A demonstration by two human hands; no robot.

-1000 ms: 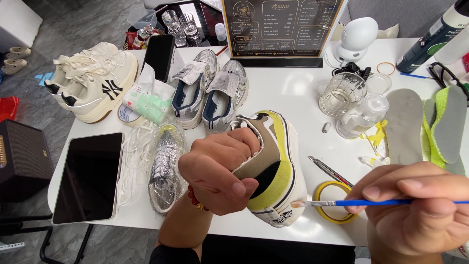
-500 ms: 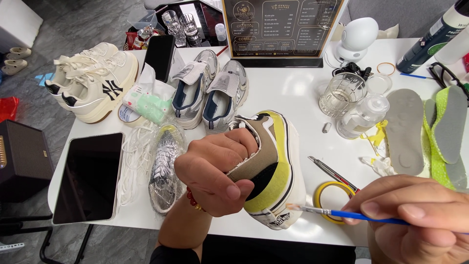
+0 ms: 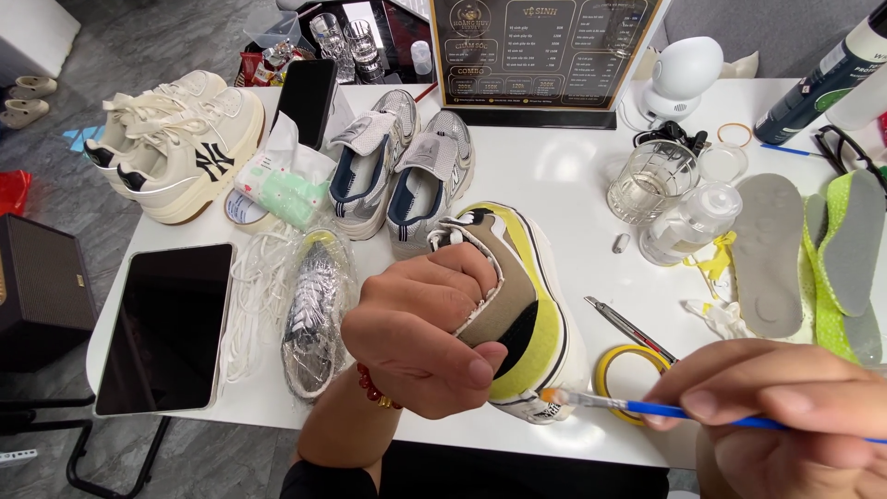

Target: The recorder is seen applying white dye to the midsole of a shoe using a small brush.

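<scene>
White and crowded, the bench (image 3: 554, 176) fills most of the head view, with grey floor showing along its left side and a dark box standing there.

Near the front edge, the left hand (image 3: 420, 333) has its fingers pushed inside the opening of a yellow-and-white sneaker (image 3: 536, 305), thumb pressed on the outside, so its grip is wrapped firmly around the shoe's collar; a red bead bracelet (image 3: 374, 388) sits at the wrist. The sneaker lies tilted on its side, sole edge turned to the right. The right hand (image 3: 795, 407) comes in from the lower right, its grip pinched shut around a thin blue-handled paintbrush (image 3: 647, 407), whose pale bristle tip touches the sneaker's lower edge near the heel. Just behind the brush lies a roll of yellow tape (image 3: 628, 370), and beside it a slim metal tool (image 3: 628, 328).

To the left of the held shoe sits a plastic-wrapped shoe (image 3: 314, 314) next to loose white laces (image 3: 254, 296) and a dark tablet (image 3: 166, 323). Farther back stand a pair of silver-and-navy sneakers (image 3: 407, 166), a pair of cream sneakers (image 3: 176, 148), a black phone (image 3: 305, 97) and a dark price board (image 3: 545, 51). On the right are a glass cup (image 3: 651, 180), a clear bottle (image 3: 688, 222), a grey insole (image 3: 771, 249) and neon-green insoles (image 3: 845, 249).
</scene>
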